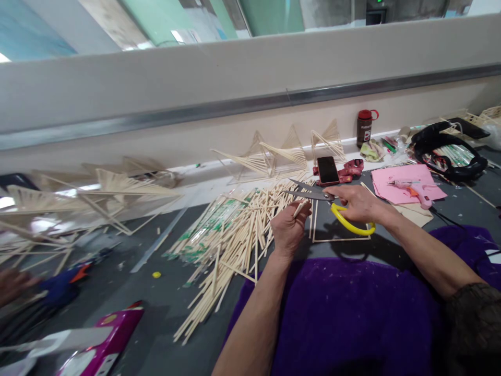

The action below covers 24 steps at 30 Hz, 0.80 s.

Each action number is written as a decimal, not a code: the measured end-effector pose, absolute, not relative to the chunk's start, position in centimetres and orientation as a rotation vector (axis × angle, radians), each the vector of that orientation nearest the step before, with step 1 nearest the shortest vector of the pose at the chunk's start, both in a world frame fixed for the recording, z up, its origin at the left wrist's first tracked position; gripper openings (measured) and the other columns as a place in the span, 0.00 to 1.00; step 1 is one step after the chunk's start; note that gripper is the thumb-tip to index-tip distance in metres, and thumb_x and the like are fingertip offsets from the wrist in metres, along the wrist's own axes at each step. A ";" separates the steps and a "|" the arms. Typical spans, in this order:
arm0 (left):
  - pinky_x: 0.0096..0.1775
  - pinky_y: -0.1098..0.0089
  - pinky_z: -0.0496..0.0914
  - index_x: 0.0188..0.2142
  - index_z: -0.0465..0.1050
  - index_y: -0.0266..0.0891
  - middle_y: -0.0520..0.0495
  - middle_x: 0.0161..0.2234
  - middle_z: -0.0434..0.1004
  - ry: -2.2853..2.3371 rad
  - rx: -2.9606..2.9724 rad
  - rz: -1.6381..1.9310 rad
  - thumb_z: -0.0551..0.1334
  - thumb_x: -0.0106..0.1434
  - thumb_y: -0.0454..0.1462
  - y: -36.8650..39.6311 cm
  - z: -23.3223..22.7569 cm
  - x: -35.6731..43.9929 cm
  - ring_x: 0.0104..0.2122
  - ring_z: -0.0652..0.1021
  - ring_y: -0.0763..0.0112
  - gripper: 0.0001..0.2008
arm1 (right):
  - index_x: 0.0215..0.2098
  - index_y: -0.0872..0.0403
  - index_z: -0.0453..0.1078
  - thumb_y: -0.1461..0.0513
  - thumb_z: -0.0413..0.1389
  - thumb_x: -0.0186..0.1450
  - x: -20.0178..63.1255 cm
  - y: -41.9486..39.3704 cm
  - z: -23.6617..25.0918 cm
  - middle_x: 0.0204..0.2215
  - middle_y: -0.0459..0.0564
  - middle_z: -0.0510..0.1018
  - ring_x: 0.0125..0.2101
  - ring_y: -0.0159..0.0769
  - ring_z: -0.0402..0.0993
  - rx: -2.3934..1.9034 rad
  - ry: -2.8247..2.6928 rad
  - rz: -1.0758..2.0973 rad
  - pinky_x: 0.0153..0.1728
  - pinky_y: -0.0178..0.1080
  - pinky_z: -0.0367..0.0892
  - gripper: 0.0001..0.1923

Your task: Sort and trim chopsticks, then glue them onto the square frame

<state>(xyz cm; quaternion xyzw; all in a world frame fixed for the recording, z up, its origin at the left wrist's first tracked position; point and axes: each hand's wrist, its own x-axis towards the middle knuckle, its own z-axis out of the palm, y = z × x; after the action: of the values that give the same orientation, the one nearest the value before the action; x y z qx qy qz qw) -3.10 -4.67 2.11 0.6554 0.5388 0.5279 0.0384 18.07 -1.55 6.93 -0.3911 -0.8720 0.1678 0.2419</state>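
A purple cloth lies nearest. Above it, the left hand pinches a short wooden stick – the right hand grips yellow-handled scissors, blades open beside the stick. A stick pile spreads left – a phone lies beyond.

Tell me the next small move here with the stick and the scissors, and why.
Probably slide the short stick in the left hand between the open blades of the scissors, then close them. The right hand holds the yellow-handled scissors with blades spread, and the stick's tip sits just below the blades, not yet between them. The loose stick pile lies to the left.
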 end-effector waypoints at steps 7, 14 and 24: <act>0.31 0.73 0.70 0.25 0.76 0.42 0.52 0.23 0.80 1.702 2.019 1.546 0.62 0.63 0.42 -4.3 1.9 -3.1 0.24 0.79 0.72 0.12 | 0.53 0.50 0.73 0.61 0.57 0.60 17.9 -1.4 7.0 0.37 0.50 0.81 0.31 0.35 0.72 -1.110 -2.415 0.442 0.35 0.37 0.63 0.22; 0.31 0.73 0.70 0.31 0.77 0.42 0.53 0.25 0.81 1.720 1.908 1.584 0.64 0.61 0.39 -4.4 1.9 -3.2 0.26 0.80 0.71 0.05 | 0.53 0.51 0.72 0.59 0.58 0.62 17.7 -1.8 7.4 0.33 0.48 0.78 0.31 0.35 0.70 -1.204 -2.415 0.464 0.34 0.36 0.59 0.20; 0.34 0.72 0.71 0.26 0.78 0.43 0.50 0.28 0.83 1.701 2.066 1.546 0.60 0.65 0.44 -4.7 2.1 -3.0 0.28 0.80 0.70 0.14 | 0.56 0.48 0.69 0.48 0.63 0.59 18.7 -1.6 7.8 0.43 0.51 0.80 0.39 0.40 0.74 -1.197 -2.446 0.513 0.38 0.39 0.62 0.29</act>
<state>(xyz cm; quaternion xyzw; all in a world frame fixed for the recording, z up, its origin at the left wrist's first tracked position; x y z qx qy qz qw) -3.04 -4.69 2.06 0.6682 0.5503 0.5001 0.0253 18.67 -1.59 7.85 -0.4244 -0.8677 0.1820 0.1841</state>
